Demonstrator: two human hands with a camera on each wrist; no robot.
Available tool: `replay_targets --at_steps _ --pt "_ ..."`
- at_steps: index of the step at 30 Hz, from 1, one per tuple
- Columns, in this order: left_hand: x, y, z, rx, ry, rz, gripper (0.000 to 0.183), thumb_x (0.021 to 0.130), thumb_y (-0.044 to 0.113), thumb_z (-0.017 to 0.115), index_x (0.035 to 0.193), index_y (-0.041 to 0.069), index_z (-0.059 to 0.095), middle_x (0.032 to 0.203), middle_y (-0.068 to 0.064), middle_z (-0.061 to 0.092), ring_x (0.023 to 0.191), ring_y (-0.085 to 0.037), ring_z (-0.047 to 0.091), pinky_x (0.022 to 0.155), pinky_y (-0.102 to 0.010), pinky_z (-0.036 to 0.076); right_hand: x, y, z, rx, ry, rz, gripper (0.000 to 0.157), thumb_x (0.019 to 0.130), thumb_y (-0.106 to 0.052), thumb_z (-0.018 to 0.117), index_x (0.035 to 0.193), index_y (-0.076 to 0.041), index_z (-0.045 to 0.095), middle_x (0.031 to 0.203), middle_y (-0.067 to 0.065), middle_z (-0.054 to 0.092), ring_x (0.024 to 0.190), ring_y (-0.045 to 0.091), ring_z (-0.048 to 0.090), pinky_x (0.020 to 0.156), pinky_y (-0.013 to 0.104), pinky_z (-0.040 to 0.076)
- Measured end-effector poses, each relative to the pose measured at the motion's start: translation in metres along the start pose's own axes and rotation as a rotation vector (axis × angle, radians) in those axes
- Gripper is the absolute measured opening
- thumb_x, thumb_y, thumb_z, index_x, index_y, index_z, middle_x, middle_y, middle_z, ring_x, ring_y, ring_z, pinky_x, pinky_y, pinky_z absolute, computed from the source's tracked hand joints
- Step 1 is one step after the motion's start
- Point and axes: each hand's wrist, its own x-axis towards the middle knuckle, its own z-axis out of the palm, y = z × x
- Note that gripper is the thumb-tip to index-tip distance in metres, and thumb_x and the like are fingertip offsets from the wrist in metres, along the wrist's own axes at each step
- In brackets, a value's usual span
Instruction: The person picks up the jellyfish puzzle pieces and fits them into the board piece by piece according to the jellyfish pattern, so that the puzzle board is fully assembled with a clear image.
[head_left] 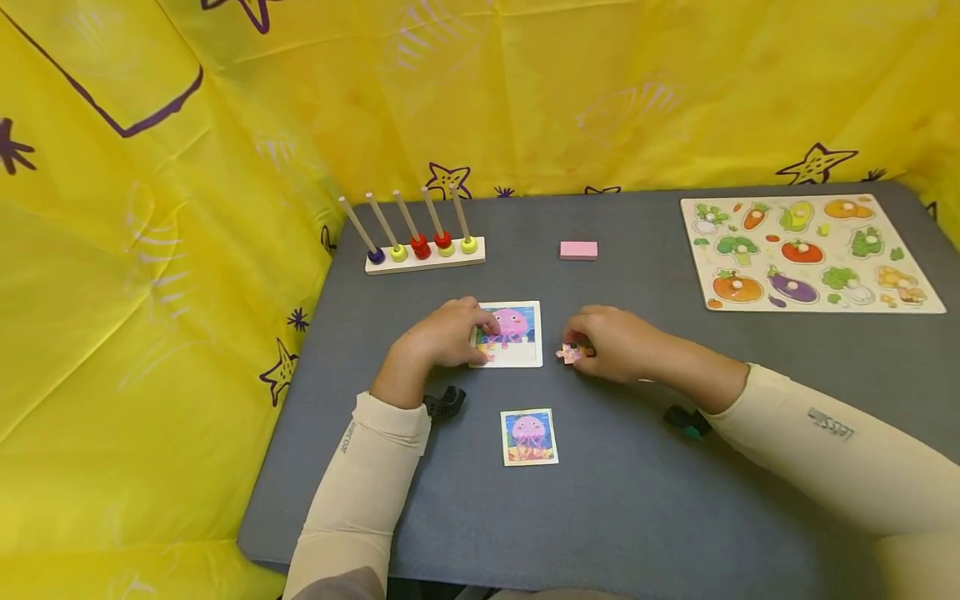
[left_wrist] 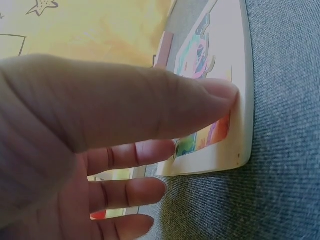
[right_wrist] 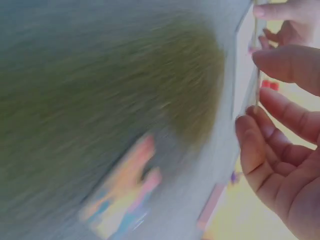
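A wooden puzzle tray (head_left: 525, 357) lies mid-table, its upper part filled with a pink jellyfish picture and part of its lower area bare. My left hand (head_left: 447, 333) rests at the tray's left side. In the left wrist view the thumb (left_wrist: 200, 100) lies straight over the picture and the lower border, fingers loosely bent beyond it. Just right of the tray, my right hand (head_left: 611, 340) pinches a jigsaw piece (head_left: 573, 354) with pink and orange print. Another jigsaw piece (right_wrist: 122, 192), blurred, lies on the table in the right wrist view.
A jellyfish picture card (head_left: 529, 437) lies in front of the tray. Behind stand a peg stacker (head_left: 426, 258) with coloured rings and a pink block (head_left: 578, 251). A vegetable peg board (head_left: 813, 250) covers the back right. Yellow cloth (head_left: 540, 92) hangs behind the table.
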Motion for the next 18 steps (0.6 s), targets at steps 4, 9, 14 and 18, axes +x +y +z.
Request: replay_targets --at_steps 4,9,14,18 --pt "0.001 -0.001 0.000 0.005 0.021 0.017 0.042 0.082 0.022 0.086 0.122 0.019 0.073 0.117 -0.004 0.060 0.115 -0.025 0.052 0.104 -0.040 0.043 0.024 -0.015 0.003 0.020 -0.007 -0.016 0.016 0.084 -0.016 0.079 0.097 -0.008 0.074 0.085 0.002 0.063 0.080 0.017 0.054 0.073 0.036 0.046" --pt "0.000 -0.003 0.000 -0.006 0.037 0.025 0.042 0.080 0.023 0.087 0.120 0.019 0.073 0.115 -0.004 0.061 0.114 -0.025 0.053 0.103 -0.040 0.044 0.053 -0.027 0.016 0.026 -0.054 -0.032 0.015 0.082 -0.018 0.079 0.092 -0.007 0.074 0.076 0.001 0.061 0.075 0.019 0.053 0.067 0.034 0.044" --pt "-0.001 -0.006 0.001 -0.031 0.035 0.023 0.041 0.081 0.022 0.086 0.121 0.020 0.073 0.115 -0.004 0.061 0.113 -0.024 0.052 0.101 -0.039 0.044 0.071 -0.036 0.027 0.024 -0.075 -0.037 0.018 0.081 -0.018 0.079 0.095 -0.006 0.077 0.083 0.002 0.069 0.082 0.021 0.061 0.073 0.039 0.051" --pt "-0.001 -0.006 0.000 -0.028 0.034 0.031 0.040 0.084 0.024 0.083 0.122 0.021 0.073 0.114 -0.005 0.061 0.110 -0.024 0.053 0.098 -0.039 0.045 0.081 -0.041 0.032 0.018 -0.072 -0.044 0.017 0.081 -0.016 0.079 0.095 -0.006 0.077 0.087 0.003 0.072 0.085 0.021 0.062 0.076 0.040 0.054"
